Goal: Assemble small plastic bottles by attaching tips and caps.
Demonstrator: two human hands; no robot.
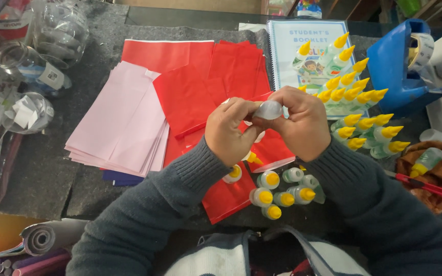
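While both hands' fingers (241, 110) pinch small bottle (268, 110), yellow-capped bottles (356, 94) crowd right, red paper (200, 87) beneath.

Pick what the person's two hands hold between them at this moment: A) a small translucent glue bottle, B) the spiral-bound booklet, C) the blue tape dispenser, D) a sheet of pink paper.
A: the left hand and right hand meet around a small translucent glue bottle, raised above the red paper sheets; the pink paper stack, blue tape dispenser and spiral-bound booklet lie untouched on the table.
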